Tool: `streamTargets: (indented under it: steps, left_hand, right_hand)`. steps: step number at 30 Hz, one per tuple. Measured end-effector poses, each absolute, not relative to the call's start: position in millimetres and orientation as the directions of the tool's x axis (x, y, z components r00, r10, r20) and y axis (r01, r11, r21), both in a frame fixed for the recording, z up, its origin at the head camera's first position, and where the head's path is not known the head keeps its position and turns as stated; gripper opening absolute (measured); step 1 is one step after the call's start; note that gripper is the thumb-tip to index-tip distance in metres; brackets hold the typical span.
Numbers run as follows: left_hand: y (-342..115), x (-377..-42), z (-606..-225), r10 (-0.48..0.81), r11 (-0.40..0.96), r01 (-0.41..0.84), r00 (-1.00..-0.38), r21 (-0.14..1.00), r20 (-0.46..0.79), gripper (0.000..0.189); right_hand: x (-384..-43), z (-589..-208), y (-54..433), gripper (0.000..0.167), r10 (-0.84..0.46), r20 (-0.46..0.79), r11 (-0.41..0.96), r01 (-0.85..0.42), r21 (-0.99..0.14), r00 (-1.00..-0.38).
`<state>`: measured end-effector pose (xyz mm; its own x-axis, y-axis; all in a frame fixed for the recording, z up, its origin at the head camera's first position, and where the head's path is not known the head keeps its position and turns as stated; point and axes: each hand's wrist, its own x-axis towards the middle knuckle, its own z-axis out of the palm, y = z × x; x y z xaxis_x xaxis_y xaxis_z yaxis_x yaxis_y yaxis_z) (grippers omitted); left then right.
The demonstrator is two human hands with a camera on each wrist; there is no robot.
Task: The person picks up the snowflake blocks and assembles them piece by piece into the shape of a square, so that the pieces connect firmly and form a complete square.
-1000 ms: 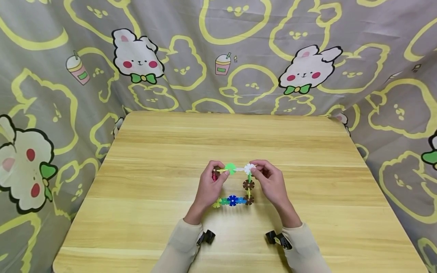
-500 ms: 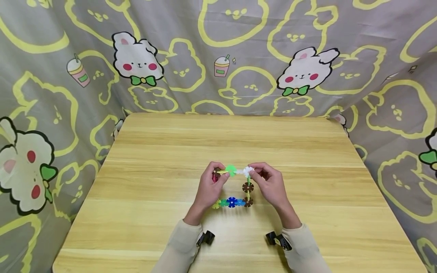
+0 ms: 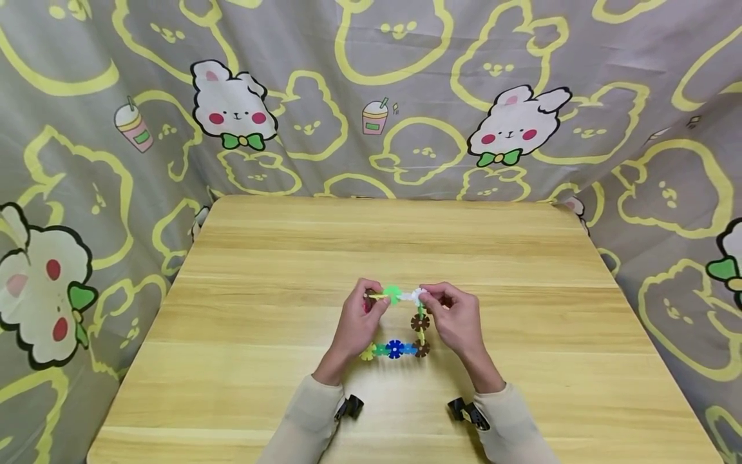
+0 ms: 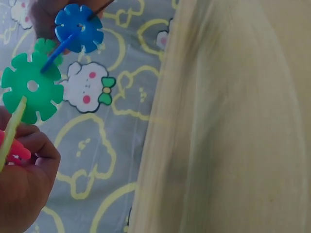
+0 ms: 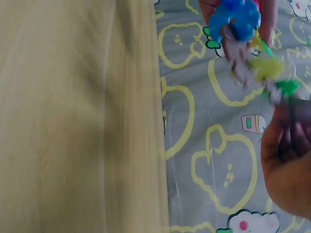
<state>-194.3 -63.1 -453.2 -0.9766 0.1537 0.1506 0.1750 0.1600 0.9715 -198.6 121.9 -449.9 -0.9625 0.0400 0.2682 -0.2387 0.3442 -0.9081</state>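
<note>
Snowflake building discs are slotted together into a roughly square frame, held up over the table. My left hand (image 3: 361, 317) pinches its far left corner, near a light green disc (image 3: 392, 294) and an edge-on yellow disc (image 3: 378, 296). At the far right corner, a white disc (image 3: 418, 296) sits between the thumb and fingers of my right hand (image 3: 460, 320). Two brown discs (image 3: 420, 323) run down the right side. Along the near side is a dark blue disc (image 3: 395, 349), with a yellow disc (image 3: 368, 352) at the left end. The left hand hides most of the left side.
Beneath the frame lies a wood-grain table (image 3: 261, 309). A grey curtain (image 3: 324, 116) with yellow outlines and rabbits hangs at the back and sides. Each wrist carries a small black camera (image 3: 350, 407).
The right hand has shifted slightly left with the white disc, bringing it a little closer to the light green disc. The head view has tilted slightly. Both hands keep their hold.
</note>
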Motion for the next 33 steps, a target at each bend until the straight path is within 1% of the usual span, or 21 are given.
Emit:
streamTargets:
  steps: [5, 9, 11, 15, 17, 19, 21, 26, 30, 33]
  left_hand:
    - [-62, -196, -455, 0.165, 0.155, 0.168, -0.976, 0.974, 0.142, 0.017]
    - [-63, -200, -458, 0.158, 0.182, 0.164, -0.978, 0.970, 0.136, 0.021]
    - [-65, -205, -466, 0.163, 0.205, 0.159, -0.978, 0.966, 0.126, 0.028]
    - [-71, -214, -482, 0.193, 0.231, 0.150, -0.975, 0.961, 0.106, 0.051]
    - [-75, -217, -487, 0.200, 0.235, 0.132, -0.976, 0.963, 0.085, 0.058]
    - [-80, -218, -488, 0.201, 0.233, 0.112, -0.978, 0.966, 0.065, 0.060]
    - [-83, -220, -488, 0.197, 0.253, 0.097, -0.979, 0.963, 0.047, 0.058]
    - [-86, -227, -491, 0.206, 0.363, 0.059, -0.978, 0.930, -0.019, 0.055]
    - [-86, -235, -497, 0.219, 0.458, 0.007, -0.970, 0.889, -0.105, 0.056]
    - [-86, -242, -502, 0.224, 0.539, -0.003, -0.964, 0.842, -0.146, 0.058]
  right_hand:
    - [-207, -474, 126, 0.011, 0.064, 0.305, 0.344, -0.266, -0.901, -0.950]
    - [-212, -476, 128, 0.015, 0.035, 0.293, 0.352, -0.262, -0.899, -0.956]
    - [-214, -476, 129, 0.015, 0.022, 0.258, 0.351, -0.234, -0.907, -0.966]
    - [-218, -477, 132, 0.016, 0.018, 0.185, 0.360, -0.167, -0.918, -0.983]
    - [-222, -478, 134, 0.016, 0.024, 0.147, 0.364, -0.128, -0.923, -0.989]
    - [-227, -480, 136, 0.016, 0.030, 0.101, 0.361, -0.084, -0.929, -0.994]
    - [-231, -481, 138, 0.017, 0.041, 0.051, 0.363, -0.032, -0.931, -0.998]
    - [-241, -487, 142, 0.021, 0.051, -0.076, 0.378, 0.089, -0.921, -0.996]
    - [-250, -493, 143, 0.024, 0.043, -0.145, 0.407, 0.150, -0.901, -0.988]
    - [-256, -498, 144, 0.025, 0.031, -0.189, 0.450, 0.183, -0.874, -0.981]
